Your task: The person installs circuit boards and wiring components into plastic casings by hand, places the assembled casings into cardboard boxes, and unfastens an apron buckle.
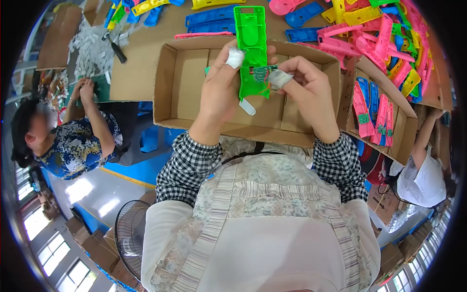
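Observation:
My left hand (218,97) is wrapped round a long bright green plastic housing (250,31), held upright in view over an open cardboard box (182,92). My right hand (311,90) pinches a small green circuit board (262,73) against the housing's lower half. Thin red-orange wires (265,89) run from the board. White wrapping covers both thumb tips. Below the housing's lower end shows a small white oblong piece (247,107); whether it is attached I cannot tell. A bit of green peeks out beside my left hand, mostly hidden.
Pink, yellow, blue and green housings (360,41) are heaped at the back right. A smaller box (404,124) at right holds pink and blue housings with boards. A hammer (115,48) and white pieces (90,51) lie at left. Co-workers (78,138) sit on both sides.

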Demonstrator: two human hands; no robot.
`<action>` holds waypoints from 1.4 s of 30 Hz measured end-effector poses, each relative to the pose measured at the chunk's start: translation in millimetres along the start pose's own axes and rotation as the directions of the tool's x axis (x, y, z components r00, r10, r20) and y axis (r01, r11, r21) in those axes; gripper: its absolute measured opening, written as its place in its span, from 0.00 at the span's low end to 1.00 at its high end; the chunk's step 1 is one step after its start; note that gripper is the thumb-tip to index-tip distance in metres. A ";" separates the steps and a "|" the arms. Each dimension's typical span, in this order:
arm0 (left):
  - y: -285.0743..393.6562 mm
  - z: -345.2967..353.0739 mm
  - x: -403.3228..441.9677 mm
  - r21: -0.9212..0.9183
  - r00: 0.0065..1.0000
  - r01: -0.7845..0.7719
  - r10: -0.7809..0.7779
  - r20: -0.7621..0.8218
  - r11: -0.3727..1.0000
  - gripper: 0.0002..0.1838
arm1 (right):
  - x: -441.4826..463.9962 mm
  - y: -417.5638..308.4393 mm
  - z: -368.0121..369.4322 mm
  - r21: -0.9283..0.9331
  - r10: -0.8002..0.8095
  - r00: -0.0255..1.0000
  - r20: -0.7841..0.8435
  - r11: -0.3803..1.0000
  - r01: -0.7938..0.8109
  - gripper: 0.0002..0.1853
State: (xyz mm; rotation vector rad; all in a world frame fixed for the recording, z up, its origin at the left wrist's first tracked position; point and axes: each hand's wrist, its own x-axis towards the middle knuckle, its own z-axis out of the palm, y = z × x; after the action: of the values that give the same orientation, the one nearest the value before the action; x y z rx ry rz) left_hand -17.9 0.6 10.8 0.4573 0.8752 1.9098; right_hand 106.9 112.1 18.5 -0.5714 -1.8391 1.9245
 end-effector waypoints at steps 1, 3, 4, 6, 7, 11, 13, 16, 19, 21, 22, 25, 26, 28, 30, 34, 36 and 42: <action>-1.5 0.4 0.0 0.019 1.000 -0.026 0.026 0.005 0.999 0.21 | 1.1 0.7 3.0 0.000 0.000 1.000 0.000 1.000 0.000 0.06; -3.9 1.2 -0.7 0.051 0.999 -0.051 0.051 -0.006 0.997 0.21 | 4.0 4.0 7.4 -0.045 0.057 0.995 0.080 0.998 -0.053 0.06; -4.9 1.0 -1.7 0.083 0.997 -0.073 0.075 -0.018 0.994 0.21 | 5.3 6.9 7.8 -0.044 0.057 0.995 0.087 0.998 -0.054 0.06; -7.0 -0.8 -3.2 0.088 0.996 -0.085 0.087 -0.023 0.993 0.21 | 6.4 12.4 6.6 -0.076 0.110 0.990 0.087 0.992 -0.103 0.06; -7.7 -1.7 -3.6 0.091 0.995 -0.091 0.094 -0.019 0.992 0.21 | 6.2 12.5 6.5 -0.076 0.111 0.990 0.088 0.992 -0.104 0.06; -8.9 -1.5 -5.1 0.044 0.996 -0.093 0.092 0.016 0.995 0.23 | 4.8 7.7 5.2 -0.067 0.163 0.984 0.070 0.985 -0.159 0.06; -9.1 2.7 -6.5 0.261 0.983 -0.185 0.178 0.048 0.947 0.26 | 6.2 1.0 1.8 -0.042 0.166 0.985 0.055 0.986 -0.163 0.06; -9.6 -0.4 -6.7 0.271 0.979 -0.202 0.184 0.088 0.941 0.29 | 7.1 -3.3 -7.9 -0.410 0.365 0.928 0.082 0.861 -0.302 0.06; -11.5 -4.6 -5.4 0.252 0.978 -0.193 0.163 0.133 0.948 0.29 | 4.1 10.8 -8.7 -0.347 0.115 0.983 0.146 0.936 -0.058 0.07; -11.6 0.3 -6.0 0.247 0.978 -0.189 0.162 0.128 0.950 0.29 | -0.2 13.9 -3.4 -0.043 0.148 0.965 0.215 0.989 -0.142 0.11; -12.0 2.4 -6.1 0.243 0.980 -0.185 0.160 0.121 0.952 0.29 | -0.6 18.4 -3.5 -0.042 0.146 0.966 0.212 0.989 -0.141 0.11; -13.6 2.4 -4.0 0.243 0.989 -0.143 0.127 0.082 0.959 0.28 | 0.2 24.4 -1.8 0.061 0.166 0.961 0.222 0.981 -0.184 0.16; -13.1 4.3 -2.7 0.247 0.989 -0.141 0.123 0.085 0.959 0.28 | -1.0 19.5 0.3 0.149 0.213 0.960 0.182 0.959 -0.241 0.17; -9.4 6.5 3.6 0.047 0.989 -0.146 0.145 0.014 0.988 0.28 | -0.5 19.1 -1.1 0.235 0.259 0.955 0.145 0.928 -0.288 0.18; -2.2 1.9 12.7 -0.008 0.979 -0.205 0.205 -0.017 0.979 0.28 | -0.3 29.8 -9.7 0.293 0.118 0.960 0.255 0.936 -0.193 0.17; 4.7 -15.0 32.0 0.173 0.944 -0.318 0.327 -0.028 0.932 0.30 | -22.7 21.8 7.5 0.076 0.325 0.832 0.451 0.914 -0.398 0.13; -0.7 -23.7 39.4 0.359 0.926 -0.354 0.377 0.004 0.864 0.29 | -24.2 10.0 17.7 0.368 0.343 0.792 0.506 0.745 -0.557 0.11; 21.6 -34.0 38.0 0.824 0.749 -0.558 0.365 0.553 -0.104 0.34 | -10.9 -9.4 18.1 -0.250 0.536 0.720 0.440 0.843 -0.475 0.09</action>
State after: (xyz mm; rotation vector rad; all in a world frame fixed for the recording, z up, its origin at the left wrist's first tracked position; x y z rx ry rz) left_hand -70.8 14.7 2.0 2.0089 2.1170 1.4149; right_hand 105.9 91.3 28.7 -0.7333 -2.3097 2.5236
